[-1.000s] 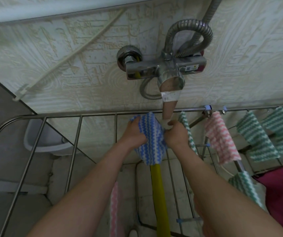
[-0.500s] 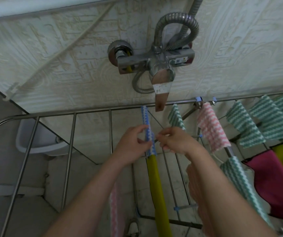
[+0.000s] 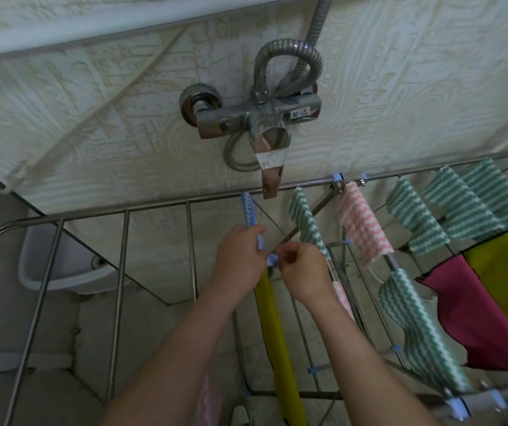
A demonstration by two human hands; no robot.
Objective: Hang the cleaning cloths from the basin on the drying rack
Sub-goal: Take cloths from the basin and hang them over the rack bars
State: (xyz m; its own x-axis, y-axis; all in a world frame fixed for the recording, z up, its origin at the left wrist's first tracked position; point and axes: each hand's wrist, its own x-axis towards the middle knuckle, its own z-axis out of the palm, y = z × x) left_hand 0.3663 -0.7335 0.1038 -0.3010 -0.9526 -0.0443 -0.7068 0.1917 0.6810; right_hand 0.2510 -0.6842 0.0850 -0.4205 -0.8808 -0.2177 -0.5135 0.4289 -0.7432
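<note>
The tiled wall [image 3: 92, 118] filled the back of the view, and the metal drying rack [image 3: 122, 272] stood right against it, its rails running toward the person. That probably kept drips over the wet floor. The grey basin [image 3: 46, 272] sat on the floor beyond the rack's left end, near enough to reach; what was left in it could not be seen.

Most of the right side was already full. A magenta cloth [image 3: 477, 302] and a wide yellow one [image 3: 507, 272] hung there, with striped green cloths [image 3: 415, 216] and a pink striped cloth [image 3: 360, 219] each folded over its own rail, apart from its neighbours so that air could pass between them. A long yellow cloth [image 3: 272, 333] hung lower down in the middle. The shower tap [image 3: 255, 118] jutted from the wall just above the top rail.

The blue striped cloth [image 3: 248, 207] was draped along a rail left of the tap, bunched narrow. The left hand [image 3: 238, 259] gripped its nearer part with curled fingers, while the right hand [image 3: 303, 272] pinched the bottom corner between thumb and fingertips. Judging by this, the two were tugging it flat and even, so that neither side would slide off.
</note>
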